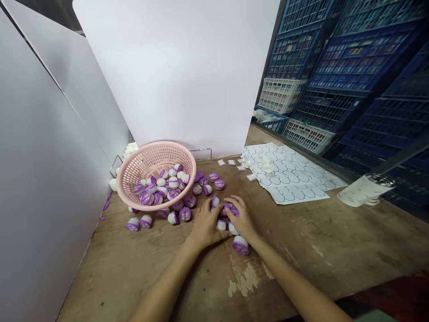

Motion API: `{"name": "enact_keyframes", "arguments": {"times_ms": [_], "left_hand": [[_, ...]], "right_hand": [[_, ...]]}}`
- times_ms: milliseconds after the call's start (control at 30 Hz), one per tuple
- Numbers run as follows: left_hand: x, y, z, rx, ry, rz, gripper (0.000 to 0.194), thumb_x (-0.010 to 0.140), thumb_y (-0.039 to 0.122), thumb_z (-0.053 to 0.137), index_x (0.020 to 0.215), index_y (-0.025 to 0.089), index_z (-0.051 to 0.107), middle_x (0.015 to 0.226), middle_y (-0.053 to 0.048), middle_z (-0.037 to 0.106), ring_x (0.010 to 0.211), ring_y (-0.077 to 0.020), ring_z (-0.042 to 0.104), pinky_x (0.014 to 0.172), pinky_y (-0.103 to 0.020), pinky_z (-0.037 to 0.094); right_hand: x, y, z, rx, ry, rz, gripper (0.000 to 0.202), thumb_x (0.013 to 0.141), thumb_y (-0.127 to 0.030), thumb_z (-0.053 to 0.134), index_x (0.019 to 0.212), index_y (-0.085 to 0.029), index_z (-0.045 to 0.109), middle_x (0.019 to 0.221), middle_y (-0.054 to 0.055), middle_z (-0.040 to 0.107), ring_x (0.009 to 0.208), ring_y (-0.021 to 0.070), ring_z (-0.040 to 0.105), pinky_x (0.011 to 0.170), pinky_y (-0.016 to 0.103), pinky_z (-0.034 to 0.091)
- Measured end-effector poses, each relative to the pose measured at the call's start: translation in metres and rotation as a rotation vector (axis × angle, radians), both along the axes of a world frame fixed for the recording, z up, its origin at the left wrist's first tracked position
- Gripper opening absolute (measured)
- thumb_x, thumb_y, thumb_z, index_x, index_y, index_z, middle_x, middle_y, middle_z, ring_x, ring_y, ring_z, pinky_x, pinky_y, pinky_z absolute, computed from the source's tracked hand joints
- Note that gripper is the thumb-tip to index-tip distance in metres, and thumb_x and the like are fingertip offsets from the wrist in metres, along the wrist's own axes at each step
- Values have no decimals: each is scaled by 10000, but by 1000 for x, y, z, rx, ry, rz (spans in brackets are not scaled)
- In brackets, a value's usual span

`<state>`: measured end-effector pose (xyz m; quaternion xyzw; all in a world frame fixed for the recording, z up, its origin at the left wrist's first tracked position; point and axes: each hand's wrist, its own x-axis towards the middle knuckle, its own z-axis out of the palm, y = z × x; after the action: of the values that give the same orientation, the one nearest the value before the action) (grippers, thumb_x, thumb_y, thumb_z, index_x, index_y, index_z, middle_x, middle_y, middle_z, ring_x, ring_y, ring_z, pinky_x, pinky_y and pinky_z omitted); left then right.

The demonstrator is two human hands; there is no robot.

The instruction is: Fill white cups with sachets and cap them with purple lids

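Both my hands are cupped around a small cluster of white cups with purple printed lids [221,225] on the wooden table. My left hand [206,223] curves along the cluster's left side, thumb stretched toward the near cups. From the right, my right hand [243,219] bends its fingers over purple-lidded cups, which it partly hides. One more cup [241,245] lies tilted just below my right wrist. To the left, a pink plastic basket [122,179] tilts toward me, with many such cups inside and others spilled around its rim.
White panels [177,76] stand behind and at the left. Sheets printed with circles [291,174] lie at the right, small white packets [232,162] beside them. A white mug [358,191] stands near the right edge. Stacked blue crates [351,62] rise beyond the table.
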<state>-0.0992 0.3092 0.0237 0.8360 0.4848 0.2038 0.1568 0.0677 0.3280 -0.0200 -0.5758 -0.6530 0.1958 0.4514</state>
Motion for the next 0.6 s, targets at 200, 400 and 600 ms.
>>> {"name": "enact_keyframes", "arguments": {"times_ms": [200, 400, 600], "left_hand": [[1, -2, -18, 47, -231, 121, 704, 603, 133, 676, 1295, 211, 574, 1387, -136, 449, 1252, -314, 485, 1046, -467, 426], [10, 21, -15, -60, -517, 283, 613, 578, 14, 613, 1157, 211, 659, 1182, -81, 552, 1099, -240, 584, 1006, -405, 471], [11, 29, 30, -15, -689, 309, 623, 558, -48, 526, 1103, 218, 667, 1089, -68, 575, 1037, -203, 603, 954, -343, 499]], "right_hand": [[-30, -5, 1, 70, 133, -167, 284, 773, -255, 541, 1007, -206, 695, 1150, 126, 565, 1122, 266, 548, 1030, 484, 430], [-37, 30, 6, 52, 345, -156, 233, 727, -322, 577, 884, -203, 701, 976, 85, 673, 983, 266, 610, 950, 479, 470], [-50, 47, 41, -38, 840, -128, 362, 694, -359, 668, 998, -163, 679, 1022, 92, 706, 902, 240, 658, 803, 383, 538]]}}
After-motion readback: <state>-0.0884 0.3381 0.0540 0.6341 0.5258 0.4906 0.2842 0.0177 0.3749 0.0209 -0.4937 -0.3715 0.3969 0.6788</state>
